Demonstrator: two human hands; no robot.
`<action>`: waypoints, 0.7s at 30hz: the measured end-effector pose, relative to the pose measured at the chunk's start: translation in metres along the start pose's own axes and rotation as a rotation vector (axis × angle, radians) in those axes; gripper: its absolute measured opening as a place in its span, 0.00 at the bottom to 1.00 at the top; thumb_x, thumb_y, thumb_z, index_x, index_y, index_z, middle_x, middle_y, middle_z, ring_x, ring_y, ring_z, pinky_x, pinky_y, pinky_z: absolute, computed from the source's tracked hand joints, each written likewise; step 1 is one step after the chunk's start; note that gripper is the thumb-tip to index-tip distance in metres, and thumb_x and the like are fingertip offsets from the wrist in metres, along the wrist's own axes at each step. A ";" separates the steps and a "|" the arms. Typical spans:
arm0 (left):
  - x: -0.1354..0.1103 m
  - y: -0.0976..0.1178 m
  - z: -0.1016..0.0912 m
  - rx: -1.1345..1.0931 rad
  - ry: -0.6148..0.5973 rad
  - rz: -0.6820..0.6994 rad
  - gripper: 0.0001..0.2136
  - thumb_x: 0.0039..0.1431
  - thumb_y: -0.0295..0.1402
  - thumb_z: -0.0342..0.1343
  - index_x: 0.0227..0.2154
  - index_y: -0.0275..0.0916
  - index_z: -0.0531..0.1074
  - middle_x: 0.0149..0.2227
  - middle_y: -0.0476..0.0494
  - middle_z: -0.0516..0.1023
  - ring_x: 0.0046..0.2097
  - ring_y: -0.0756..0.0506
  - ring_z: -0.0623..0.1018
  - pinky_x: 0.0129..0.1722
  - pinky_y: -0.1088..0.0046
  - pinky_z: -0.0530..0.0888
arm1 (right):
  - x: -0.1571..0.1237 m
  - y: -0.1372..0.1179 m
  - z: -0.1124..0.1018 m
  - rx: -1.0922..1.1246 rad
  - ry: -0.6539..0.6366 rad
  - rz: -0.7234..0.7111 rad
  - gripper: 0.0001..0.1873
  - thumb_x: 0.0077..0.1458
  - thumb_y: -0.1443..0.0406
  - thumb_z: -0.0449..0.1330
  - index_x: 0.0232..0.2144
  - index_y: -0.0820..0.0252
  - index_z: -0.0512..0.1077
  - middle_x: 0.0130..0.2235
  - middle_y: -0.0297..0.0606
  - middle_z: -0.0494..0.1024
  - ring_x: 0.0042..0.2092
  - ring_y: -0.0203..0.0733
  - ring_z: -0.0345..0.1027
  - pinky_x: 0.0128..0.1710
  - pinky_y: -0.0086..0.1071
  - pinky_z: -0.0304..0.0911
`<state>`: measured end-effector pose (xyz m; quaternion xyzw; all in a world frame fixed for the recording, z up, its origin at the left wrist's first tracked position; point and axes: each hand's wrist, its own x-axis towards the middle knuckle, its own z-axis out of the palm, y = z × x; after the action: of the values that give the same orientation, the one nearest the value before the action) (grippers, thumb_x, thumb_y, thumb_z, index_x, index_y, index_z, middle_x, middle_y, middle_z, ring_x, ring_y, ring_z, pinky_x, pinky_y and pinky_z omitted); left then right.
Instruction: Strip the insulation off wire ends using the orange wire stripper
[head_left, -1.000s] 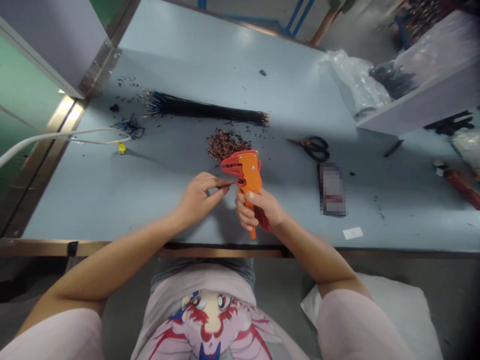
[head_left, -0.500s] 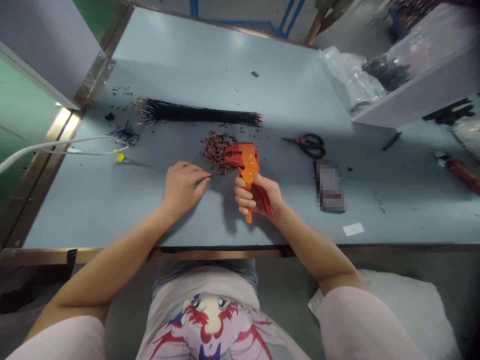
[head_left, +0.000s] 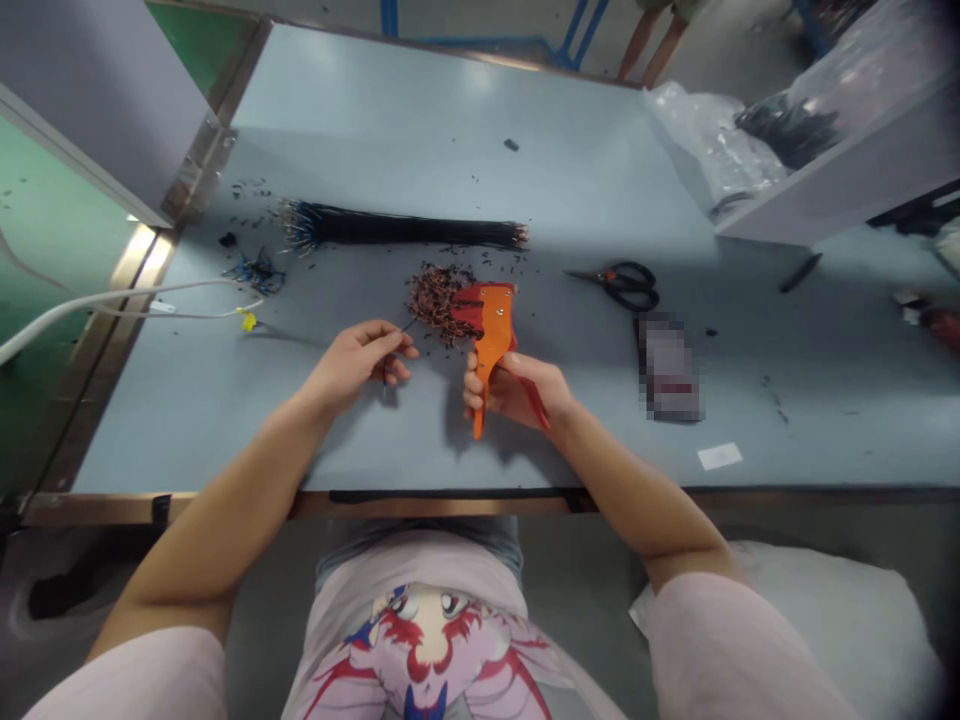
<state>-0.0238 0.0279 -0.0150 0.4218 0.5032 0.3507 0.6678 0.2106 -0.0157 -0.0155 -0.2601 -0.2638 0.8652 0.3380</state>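
Note:
My right hand (head_left: 517,388) is wrapped round the handles of an orange and red wire stripper (head_left: 495,325), whose red jaws point left. Just left of it, my left hand (head_left: 367,360) pinches a short black wire (head_left: 408,326) between thumb and fingers. The wire's upper end reaches toward a heap of copper-coloured and black wire scraps (head_left: 436,300), partly behind the stripper's jaws. Beyond the heap lies a long bundle of black wires (head_left: 420,229), with blue and bare metal ends at its left and coppery ends at its right.
Scissors (head_left: 626,285) with black handles and a blurred-out dark rectangular object (head_left: 669,368) lie to the right. A white paper slip (head_left: 719,456) is near the front edge. At left are a white cable (head_left: 112,297) and blue wire pieces (head_left: 257,270). Plastic bags (head_left: 720,140) sit at back right.
The left hand has drawn slightly left, its fingers looser and the wire now angled upward. The stripper's handles have spread apart and it has tilted a little. The view has shifted slightly.

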 end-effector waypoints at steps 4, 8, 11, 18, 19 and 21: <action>0.002 0.004 -0.001 -0.166 0.060 -0.020 0.06 0.51 0.29 0.56 0.33 0.34 0.71 0.28 0.43 0.78 0.26 0.50 0.77 0.27 0.75 0.73 | -0.001 -0.004 -0.001 -0.050 0.096 -0.029 0.17 0.50 0.57 0.59 0.39 0.63 0.66 0.32 0.36 0.72 0.32 0.40 0.69 0.38 0.40 0.68; 0.008 0.007 -0.010 -0.237 0.278 0.132 0.06 0.51 0.29 0.56 0.33 0.37 0.69 0.31 0.45 0.79 0.33 0.49 0.78 0.37 0.71 0.74 | -0.008 -0.011 0.002 -0.349 0.211 -0.089 0.22 0.52 0.52 0.58 0.42 0.62 0.65 0.33 0.38 0.72 0.32 0.41 0.68 0.34 0.39 0.67; 0.012 0.006 -0.017 -0.234 0.419 0.276 0.05 0.51 0.30 0.56 0.31 0.40 0.66 0.33 0.47 0.79 0.35 0.50 0.78 0.37 0.72 0.72 | -0.015 -0.011 0.014 -0.895 0.296 -0.118 0.20 0.56 0.51 0.56 0.42 0.60 0.65 0.34 0.38 0.71 0.32 0.42 0.66 0.32 0.36 0.63; 0.010 0.005 -0.016 -0.268 0.420 0.333 0.06 0.49 0.29 0.57 0.29 0.41 0.64 0.32 0.49 0.80 0.35 0.51 0.78 0.34 0.75 0.70 | -0.010 0.034 0.044 -2.026 0.124 -0.195 0.22 0.53 0.55 0.61 0.46 0.62 0.68 0.41 0.48 0.73 0.42 0.52 0.63 0.40 0.41 0.56; 0.009 0.004 -0.014 -0.264 0.390 0.332 0.06 0.49 0.30 0.57 0.29 0.41 0.64 0.33 0.49 0.80 0.35 0.51 0.78 0.35 0.75 0.70 | -0.007 0.040 0.044 -2.067 0.115 -0.202 0.23 0.53 0.55 0.61 0.47 0.62 0.68 0.42 0.49 0.73 0.43 0.52 0.62 0.41 0.42 0.56; 0.008 0.001 -0.010 -0.235 0.332 0.330 0.07 0.50 0.32 0.58 0.30 0.40 0.65 0.34 0.48 0.80 0.36 0.50 0.79 0.36 0.74 0.70 | -0.003 0.046 0.043 -2.090 0.116 -0.224 0.24 0.53 0.54 0.62 0.48 0.62 0.68 0.44 0.49 0.73 0.45 0.54 0.61 0.43 0.43 0.56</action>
<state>-0.0317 0.0373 -0.0181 0.3545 0.4859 0.5754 0.5542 0.1647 -0.0590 -0.0127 -0.4374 -0.8847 0.1574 0.0359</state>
